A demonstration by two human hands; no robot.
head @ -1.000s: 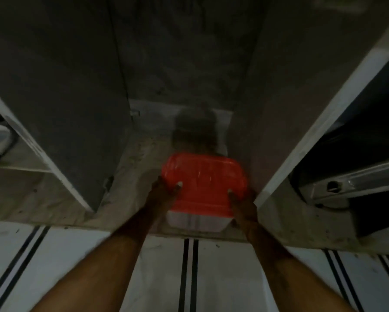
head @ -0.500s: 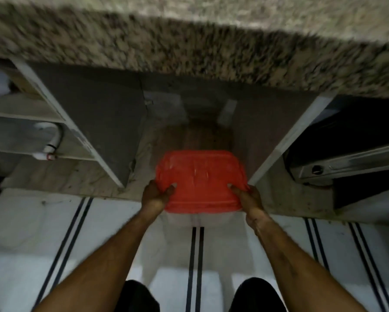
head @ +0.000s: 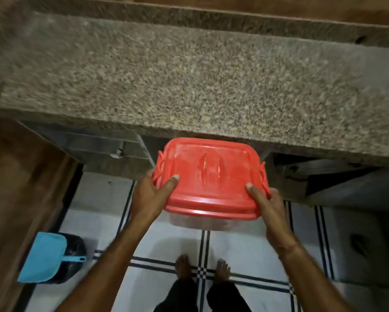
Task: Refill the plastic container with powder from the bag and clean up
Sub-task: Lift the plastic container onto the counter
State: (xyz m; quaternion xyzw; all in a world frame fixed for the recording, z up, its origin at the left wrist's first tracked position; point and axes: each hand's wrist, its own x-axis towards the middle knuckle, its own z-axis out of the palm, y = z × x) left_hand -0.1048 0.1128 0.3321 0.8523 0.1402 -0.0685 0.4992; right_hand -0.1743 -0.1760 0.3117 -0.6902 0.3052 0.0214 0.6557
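Note:
A clear plastic container (head: 197,221) with a red clip-on lid (head: 211,176) hangs in the air just in front of the granite counter's front edge. My left hand (head: 152,194) grips its left side with the thumb on the lid. My right hand (head: 265,203) grips its right side the same way. The lid is closed, so the contents are hidden. No powder bag shows in this view.
The speckled granite counter (head: 189,82) fills the upper half. Below it are open cabinet bays (head: 112,152). A blue dustpan (head: 43,257) leans on a black bin (head: 74,251) at lower left beside a wooden panel (head: 20,199). My bare feet stand on white tiled floor (head: 245,251).
The container has come out of the low cabinet bay and risen to counter height in both hands. The view has lifted from the cabinet floor to the counter top.

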